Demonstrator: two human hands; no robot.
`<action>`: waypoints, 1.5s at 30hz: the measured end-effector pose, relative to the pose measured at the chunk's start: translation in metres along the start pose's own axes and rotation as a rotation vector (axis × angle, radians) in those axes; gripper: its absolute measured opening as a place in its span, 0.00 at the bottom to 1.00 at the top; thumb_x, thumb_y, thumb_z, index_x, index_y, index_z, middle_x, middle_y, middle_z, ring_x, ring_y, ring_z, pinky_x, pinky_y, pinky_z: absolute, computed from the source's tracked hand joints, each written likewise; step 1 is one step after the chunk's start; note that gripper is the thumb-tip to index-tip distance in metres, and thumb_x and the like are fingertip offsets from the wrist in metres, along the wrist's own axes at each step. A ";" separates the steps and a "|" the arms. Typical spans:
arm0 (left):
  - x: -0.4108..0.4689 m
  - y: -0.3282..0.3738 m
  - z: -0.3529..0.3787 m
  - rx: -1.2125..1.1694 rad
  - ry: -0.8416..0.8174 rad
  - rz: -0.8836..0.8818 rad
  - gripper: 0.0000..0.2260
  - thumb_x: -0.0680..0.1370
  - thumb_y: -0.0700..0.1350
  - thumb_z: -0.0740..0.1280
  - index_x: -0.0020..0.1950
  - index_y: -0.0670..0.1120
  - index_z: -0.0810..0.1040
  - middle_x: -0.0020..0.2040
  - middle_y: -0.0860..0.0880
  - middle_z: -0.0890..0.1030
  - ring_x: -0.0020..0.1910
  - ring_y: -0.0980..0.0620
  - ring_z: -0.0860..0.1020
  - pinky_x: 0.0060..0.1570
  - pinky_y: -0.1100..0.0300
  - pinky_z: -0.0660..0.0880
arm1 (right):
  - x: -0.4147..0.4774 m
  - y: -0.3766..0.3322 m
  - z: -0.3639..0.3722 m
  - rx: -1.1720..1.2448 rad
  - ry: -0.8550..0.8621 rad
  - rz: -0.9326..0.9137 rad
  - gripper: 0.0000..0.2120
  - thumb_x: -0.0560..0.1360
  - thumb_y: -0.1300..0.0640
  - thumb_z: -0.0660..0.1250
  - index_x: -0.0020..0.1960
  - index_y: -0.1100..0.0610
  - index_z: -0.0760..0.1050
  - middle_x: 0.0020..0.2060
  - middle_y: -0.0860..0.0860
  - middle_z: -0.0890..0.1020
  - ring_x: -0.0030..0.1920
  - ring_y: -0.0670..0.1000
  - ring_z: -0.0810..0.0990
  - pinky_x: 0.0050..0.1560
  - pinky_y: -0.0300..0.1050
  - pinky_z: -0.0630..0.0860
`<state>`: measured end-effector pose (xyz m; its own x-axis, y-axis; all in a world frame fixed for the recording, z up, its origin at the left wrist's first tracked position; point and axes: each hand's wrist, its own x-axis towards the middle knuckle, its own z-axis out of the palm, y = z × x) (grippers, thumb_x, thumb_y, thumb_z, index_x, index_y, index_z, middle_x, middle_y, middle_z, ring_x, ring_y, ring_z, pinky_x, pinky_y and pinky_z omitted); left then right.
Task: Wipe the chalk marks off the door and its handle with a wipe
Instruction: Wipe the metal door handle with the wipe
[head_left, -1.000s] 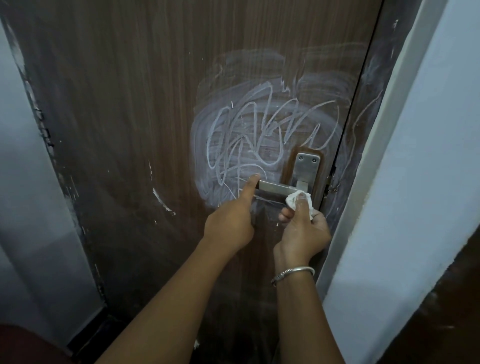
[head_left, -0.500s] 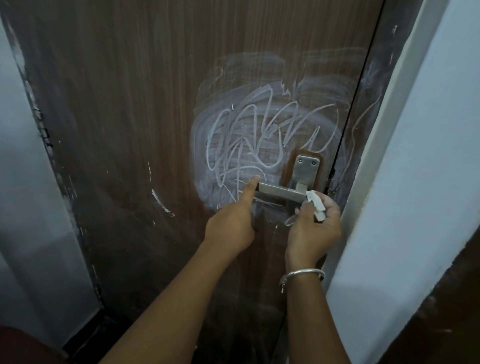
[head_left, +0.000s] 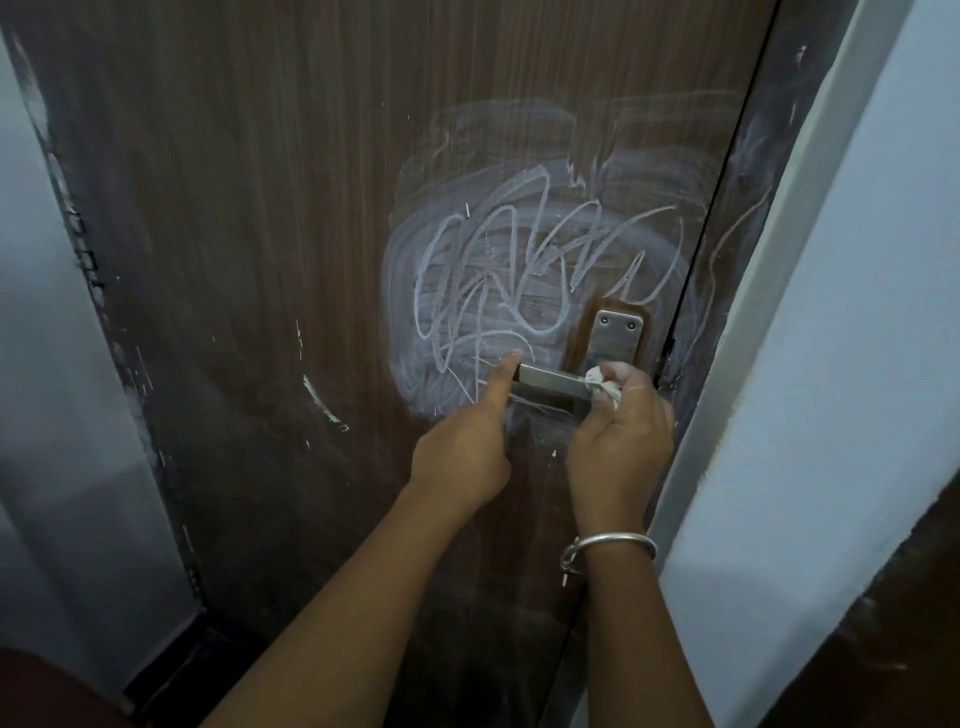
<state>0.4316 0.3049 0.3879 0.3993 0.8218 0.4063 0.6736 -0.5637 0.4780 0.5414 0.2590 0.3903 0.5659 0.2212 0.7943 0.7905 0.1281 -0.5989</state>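
Dark brown wood-grain door (head_left: 260, 234), shut, fills most of the view; pale wall (head_left: 857, 312) and a light door frame (head_left: 769, 291) run down its right edge, a second pale wall (head_left: 47, 415) down its left.

Chalk marks (head_left: 519, 291): white looping scribble over a wider smeared haze, in the right half of the door, just above and left of the handle. Fainter streaks reach toward the door's right edge and onto the dark jamb beyond it. A few short white flecks (head_left: 319, 400) lie apart, lower left of the haze.

Handle (head_left: 550, 382): metal lever, horizontal, on a metal backplate (head_left: 617, 338) with two visible screws near the door's right edge. A cleaner brown patch surrounds the plate.

Left hand (head_left: 467, 447): raised from below, thumb tip pressed on the free left end of the lever, fingers curled under. Grip narrow, steadying the lever end; whether the fingers wrap it cannot be told.

Right hand (head_left: 621, 436): grip closed on a crumpled white wipe (head_left: 602, 384), which is pressed against the right end of the lever, just below the backplate. Metal bangle (head_left: 610, 545) on the wrist.

Wipe: bunched small, mostly hidden in the fingers, touching the handle.

Lower left corner: dark reddish cloth (head_left: 47, 691), partly in view.
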 end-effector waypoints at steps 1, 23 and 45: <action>0.000 0.000 0.000 0.000 0.001 0.003 0.47 0.71 0.35 0.65 0.69 0.68 0.37 0.30 0.51 0.73 0.27 0.55 0.73 0.24 0.61 0.62 | 0.002 0.001 -0.002 -0.013 -0.010 0.016 0.11 0.73 0.69 0.64 0.54 0.63 0.78 0.47 0.59 0.81 0.50 0.59 0.76 0.46 0.34 0.64; -0.003 0.001 -0.004 0.011 -0.024 -0.002 0.48 0.70 0.34 0.64 0.69 0.68 0.34 0.29 0.51 0.72 0.26 0.55 0.72 0.24 0.61 0.61 | 0.049 -0.005 0.007 -0.570 -0.586 -0.260 0.09 0.75 0.63 0.56 0.52 0.59 0.72 0.47 0.57 0.80 0.51 0.60 0.71 0.48 0.53 0.71; -0.001 -0.002 -0.008 0.097 -0.033 -0.001 0.45 0.73 0.39 0.64 0.70 0.67 0.34 0.32 0.51 0.73 0.28 0.55 0.72 0.25 0.61 0.63 | 0.046 -0.004 0.017 -0.785 -0.677 -0.349 0.19 0.80 0.52 0.44 0.53 0.57 0.73 0.49 0.55 0.78 0.51 0.59 0.74 0.51 0.52 0.66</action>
<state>0.4250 0.3050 0.3926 0.4176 0.8258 0.3790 0.7308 -0.5531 0.4000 0.5600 0.2848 0.4278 0.2259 0.8088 0.5430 0.9473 -0.3124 0.0713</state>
